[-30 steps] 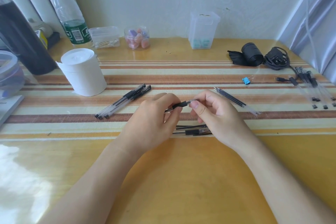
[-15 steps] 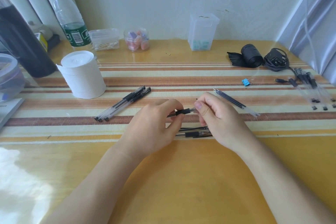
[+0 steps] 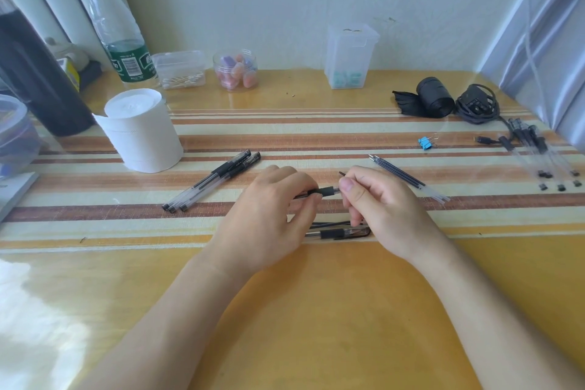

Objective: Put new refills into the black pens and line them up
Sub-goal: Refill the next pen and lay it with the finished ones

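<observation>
**Item in hand.** Clear plastic pen with black rubber grip [image 3: 323, 191], held just above the striped table runner [image 3: 316, 136], between the two hands. The left hand [image 3: 269, 212] has its fingers curled round the barrel. The right hand [image 3: 383, 209] pinches the tip end between thumb and forefinger. Whether the tip piece is being screwed on or off cannot be told.

**Judged done.** Three capped clear-and-black pens [image 3: 212, 182], side by side and touching, left of the hands and near the white tissue roll [image 3: 142, 133]. These read as the finished row.

**Judged outstanding.**
- The pen in hand is not yet in the row.
- Loose black pen parts [image 3: 340, 233] lie on the runner just below the hands; at least one more pen awaits assembly.
- A bundle of thin dark refills [image 3: 408, 179] lies just right of the right hand, so stock remains.
- A cluster of clear pens [image 3: 535, 152] lies at the far right edge, well apart. Whether they belong to the job cannot be told.

**Stage, as a judgement.** Roughly midway.
</observation>
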